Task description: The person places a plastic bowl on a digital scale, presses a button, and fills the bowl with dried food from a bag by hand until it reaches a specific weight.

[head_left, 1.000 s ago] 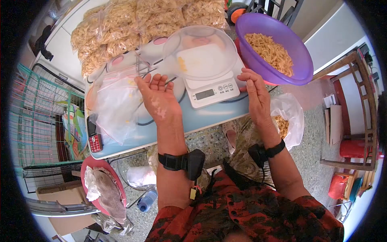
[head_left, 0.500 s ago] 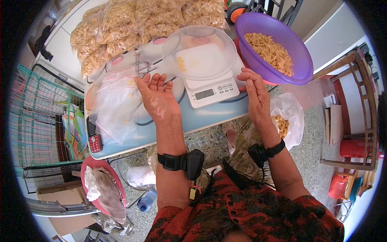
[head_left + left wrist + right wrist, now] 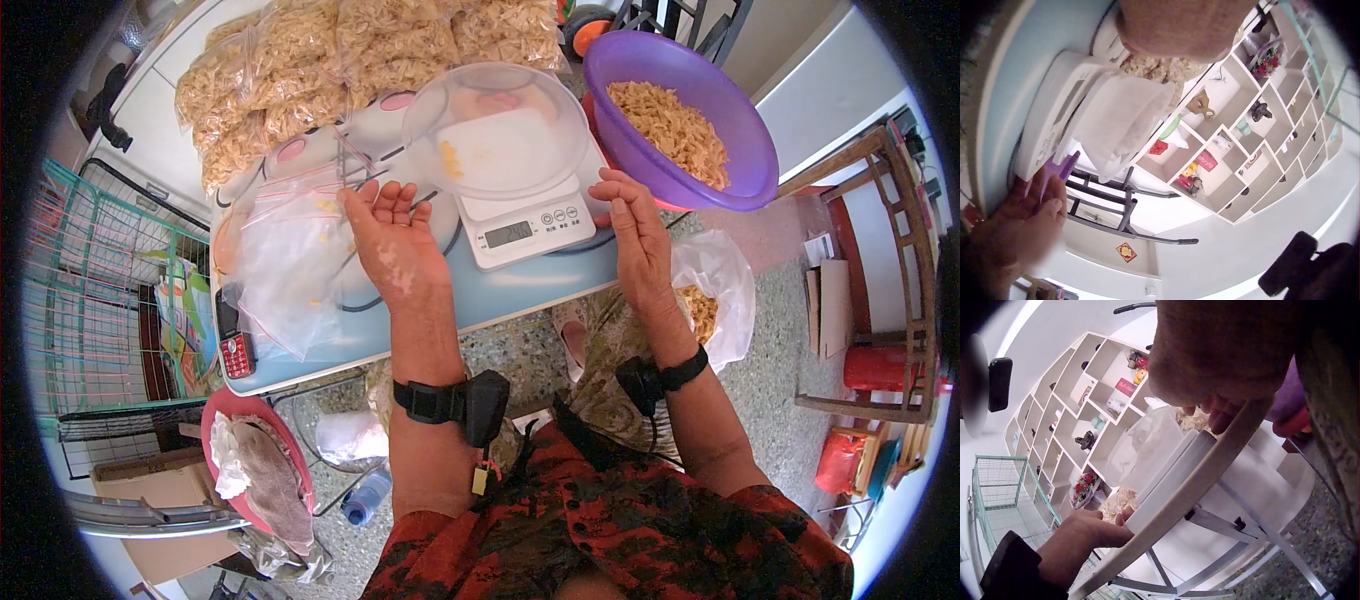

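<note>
A clear shallow bowl (image 3: 497,130) rests on the white digital scale (image 3: 535,236), whose display is lit; yellowish crumbs lie in the bowl. Left of the scale, the left hand (image 3: 400,245) is palm up with relaxed, slightly bent fingers and nothing in it. At the scale's right side the right hand (image 3: 638,235) holds nothing, its fingers loosely bent; whether it touches the scale I cannot tell. Empty zip bags (image 3: 290,260) lie flat left of the left hand. The left wrist view shows the bowl (image 3: 1124,112) on the scale from the side.
Filled bags of yellowish pieces (image 3: 350,55) are piled at the table's back. A purple basin (image 3: 750,150) of the same pieces stands right of the scale. A red phone (image 3: 237,354) lies at the near left corner. On the floor at right is a white bag (image 3: 735,290).
Both hands have stayed nearly still, the left shifting very slightly. The scale's display digits look different; the bowl and bags have not moved.
</note>
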`<state>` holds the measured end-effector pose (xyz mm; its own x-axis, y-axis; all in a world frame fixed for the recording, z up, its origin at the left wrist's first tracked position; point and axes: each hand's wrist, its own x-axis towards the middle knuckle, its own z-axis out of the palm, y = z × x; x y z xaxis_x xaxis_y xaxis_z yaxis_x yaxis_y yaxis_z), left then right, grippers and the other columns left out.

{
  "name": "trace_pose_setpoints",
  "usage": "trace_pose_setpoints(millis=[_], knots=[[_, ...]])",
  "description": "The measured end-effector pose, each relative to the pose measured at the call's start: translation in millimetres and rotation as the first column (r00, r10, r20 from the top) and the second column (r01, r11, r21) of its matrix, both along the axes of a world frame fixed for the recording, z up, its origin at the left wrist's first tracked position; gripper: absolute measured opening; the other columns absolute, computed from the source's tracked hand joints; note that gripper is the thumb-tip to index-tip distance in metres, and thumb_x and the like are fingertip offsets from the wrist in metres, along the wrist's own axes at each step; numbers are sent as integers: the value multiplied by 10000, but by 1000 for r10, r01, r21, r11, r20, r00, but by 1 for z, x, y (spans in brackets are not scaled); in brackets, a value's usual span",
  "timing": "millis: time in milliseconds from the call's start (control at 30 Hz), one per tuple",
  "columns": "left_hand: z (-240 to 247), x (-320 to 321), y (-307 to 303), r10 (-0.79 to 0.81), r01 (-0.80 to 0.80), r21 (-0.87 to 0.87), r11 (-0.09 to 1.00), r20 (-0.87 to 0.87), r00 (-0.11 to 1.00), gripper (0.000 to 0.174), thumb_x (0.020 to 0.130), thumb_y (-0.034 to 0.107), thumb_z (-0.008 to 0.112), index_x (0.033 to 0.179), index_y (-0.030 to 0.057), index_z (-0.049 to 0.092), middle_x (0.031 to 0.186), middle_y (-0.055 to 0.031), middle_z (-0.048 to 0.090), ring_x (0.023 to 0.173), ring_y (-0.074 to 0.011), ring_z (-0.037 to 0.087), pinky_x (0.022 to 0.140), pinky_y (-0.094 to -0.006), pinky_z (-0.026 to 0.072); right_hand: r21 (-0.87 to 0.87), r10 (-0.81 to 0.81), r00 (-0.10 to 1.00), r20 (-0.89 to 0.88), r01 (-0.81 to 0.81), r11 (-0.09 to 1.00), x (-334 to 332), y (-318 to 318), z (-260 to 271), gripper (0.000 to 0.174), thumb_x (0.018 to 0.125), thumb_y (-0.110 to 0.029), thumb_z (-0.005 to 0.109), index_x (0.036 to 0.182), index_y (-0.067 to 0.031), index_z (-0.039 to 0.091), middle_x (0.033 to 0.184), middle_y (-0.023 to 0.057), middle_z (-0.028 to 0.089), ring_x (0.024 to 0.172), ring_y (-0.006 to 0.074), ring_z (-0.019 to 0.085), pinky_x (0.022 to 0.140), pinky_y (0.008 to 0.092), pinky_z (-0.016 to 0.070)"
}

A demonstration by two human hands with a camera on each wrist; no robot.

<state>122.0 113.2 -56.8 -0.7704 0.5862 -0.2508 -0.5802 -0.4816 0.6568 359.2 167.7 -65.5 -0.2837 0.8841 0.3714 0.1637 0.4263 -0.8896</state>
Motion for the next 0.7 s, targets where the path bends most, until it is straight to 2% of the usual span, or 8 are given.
trace_pose_setpoints(millis=[167,267,367,467,567,700], knots=[[4,4,0,17,-17,-11,1000,-2,1000,438,976,480,551,1117,66,524,950,-17,572,900,-156,555,784,-327,440,29,0,1000,29,0,1000,1,0,-1,234,1029,-123,438,1173,-28,596,1346,159,518,1136,216,567,871,313,540],[4,3,0,0,1,4,1000,-79,997,344,973,415,571,1041,80,541,896,4,569,837,-129,544,726,-308,437,43,-2,999,47,0,999,1,0,0,230,1019,-98,440,1171,-25,596,1346,159,518,1117,217,577,872,316,539],[13,9,0,11,-11,-1,1000,-151,989,261,969,351,582,983,94,543,814,16,554,734,-94,519,619,-270,414,49,-3,999,53,0,999,1,1,-2,226,1011,-79,441,1167,-26,596,1347,157,519,1091,215,587,868,318,537],[16,12,2,16,-22,-20,1000,-244,970,254,969,332,597,1001,88,537,759,13,535,631,-79,484,533,-234,372,68,1,999,53,-5,998,2,2,-3,220,1005,-65,443,1151,-29,602,1345,157,520,1066,214,597,863,318,536],[15,13,3,2,-37,-88,995,-366,931,327,965,394,609,1047,81,566,703,27,517,585,-83,473,502,-252,360,89,9,998,57,-14,996,3,4,-6,205,993,-43,449,1118,-33,612,1339,159,523,1068,220,604,866,317,536],[18,17,5,-15,-38,-115,993,-432,902,301,950,339,649,1053,69,565,689,30,493,547,-67,437,462,-237,331,142,24,999,46,-31,989,1,3,-7,193,976,-7,458,1068,-42,624,1326,163,527,1099,241,611,865,319,535]])
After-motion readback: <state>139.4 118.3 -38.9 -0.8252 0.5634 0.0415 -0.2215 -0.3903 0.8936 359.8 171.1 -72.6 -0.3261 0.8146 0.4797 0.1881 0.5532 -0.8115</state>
